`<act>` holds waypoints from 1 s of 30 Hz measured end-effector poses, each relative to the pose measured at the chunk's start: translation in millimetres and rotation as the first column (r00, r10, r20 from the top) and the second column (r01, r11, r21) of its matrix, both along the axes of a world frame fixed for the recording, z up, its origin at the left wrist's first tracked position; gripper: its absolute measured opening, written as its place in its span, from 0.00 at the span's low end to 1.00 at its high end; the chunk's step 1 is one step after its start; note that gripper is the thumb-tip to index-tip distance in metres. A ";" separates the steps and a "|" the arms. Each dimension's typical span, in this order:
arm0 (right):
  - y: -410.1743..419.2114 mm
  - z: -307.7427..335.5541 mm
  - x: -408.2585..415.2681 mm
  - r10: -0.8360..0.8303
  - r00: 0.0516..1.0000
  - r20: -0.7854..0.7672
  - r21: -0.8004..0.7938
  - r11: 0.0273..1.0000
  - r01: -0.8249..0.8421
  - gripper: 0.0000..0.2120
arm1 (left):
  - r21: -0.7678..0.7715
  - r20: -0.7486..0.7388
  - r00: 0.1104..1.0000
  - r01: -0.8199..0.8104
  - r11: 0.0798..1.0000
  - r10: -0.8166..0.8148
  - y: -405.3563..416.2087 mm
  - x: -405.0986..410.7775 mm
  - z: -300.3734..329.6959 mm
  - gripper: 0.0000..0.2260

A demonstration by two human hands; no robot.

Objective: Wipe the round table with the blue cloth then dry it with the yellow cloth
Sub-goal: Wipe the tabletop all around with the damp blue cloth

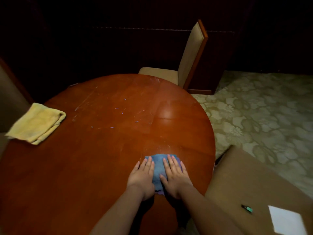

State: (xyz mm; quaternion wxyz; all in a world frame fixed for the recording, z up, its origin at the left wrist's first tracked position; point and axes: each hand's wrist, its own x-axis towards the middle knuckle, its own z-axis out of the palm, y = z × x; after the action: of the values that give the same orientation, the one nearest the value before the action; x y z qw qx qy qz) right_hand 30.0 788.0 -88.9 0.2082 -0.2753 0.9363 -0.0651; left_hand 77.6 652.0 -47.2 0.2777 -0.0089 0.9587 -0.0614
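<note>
From the head view, the round table [94, 158] fills the middle of the scene, its reddish wood glossy and marked with pale streaks and a few small bluish flecks toward the 12 o'clock side. The blue cloth [159, 164] lies flat on the tabletop near the 5 o'clock edge, close to the person. Both hands rest on it side by side: the left hand [143, 177] covers its left part and the right hand [174, 178] its right part, fingers straight, slightly spread and pointing toward 12 o'clock, palms pressing down rather than pinching or bunching the fabric. The yellow cloth [36, 123] sits folded at the table's 9 o'clock rim, one corner hanging past the edge, well apart from the hands and untouched. A chair [189, 65] stands beyond the table at about 1 o'clock, and a brown box [254, 184] sits beside the table at 4 o'clock. The blue cloth looks soft, thin and light, so it would likely crumple or slide out if pushed by one edge; flat palm pressure over its middle seems the surest hold on this slick surface. The wiping step appears to be in hand, with most of the tabletop yet to cover and the drying not yet begun.
</note>
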 end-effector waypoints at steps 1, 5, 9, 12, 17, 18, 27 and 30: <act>1.4 2.2 4.7 0.009 1.000 -0.004 0.009 1.000 -0.009 0.55 | -0.001 -0.001 1.000 0.005 1.000 -0.005 1.3 5.1 0.1 0.33; 8.7 4.2 31.1 0.005 1.000 0.014 0.000 1.000 -0.005 0.47 | 0.009 0.005 0.999 0.031 0.999 -0.031 5.3 25.0 -0.3 0.34; 12.8 4.2 42.2 -0.004 1.000 -0.029 -0.027 1.000 0.003 0.54 | 0.002 -0.014 0.998 0.061 0.998 -0.061 6.5 30.9 -2.4 0.33; 14.6 6.0 49.3 -0.046 0.998 -0.032 -0.055 0.998 0.044 0.48 | -0.013 -0.001 0.995 0.100 0.995 -0.100 8.0 24.3 -3.0 0.35; 26.0 -4.2 57.9 -0.201 0.979 0.025 -0.019 0.979 0.202 0.35 | -0.048 0.012 0.975 0.223 0.974 -0.223 15.7 5.3 -2.2 0.36; 31.3 -9.2 57.9 -0.208 0.978 0.033 -0.020 0.978 0.209 0.32 | -0.049 0.009 0.969 0.247 0.968 -0.247 19.1 1.0 -1.5 0.36; 83.8 -13.4 25.5 -0.280 0.959 -0.050 -0.015 0.960 0.280 0.32 | -0.039 -0.041 0.942 0.333 0.942 -0.334 71.5 -39.7 -7.9 0.33; 92.7 -6.2 5.3 -0.294 0.952 -0.089 0.035 0.954 0.298 0.38 | -0.039 -0.045 0.945 0.321 0.946 -0.323 77.0 -51.1 -7.9 0.34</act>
State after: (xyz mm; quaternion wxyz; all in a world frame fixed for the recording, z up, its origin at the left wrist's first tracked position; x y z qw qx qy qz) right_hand 35.4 880.7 -95.2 0.1639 -0.1293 0.9760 -0.0615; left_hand 26.4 729.0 -55.1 0.2391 0.1419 0.9530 -0.1207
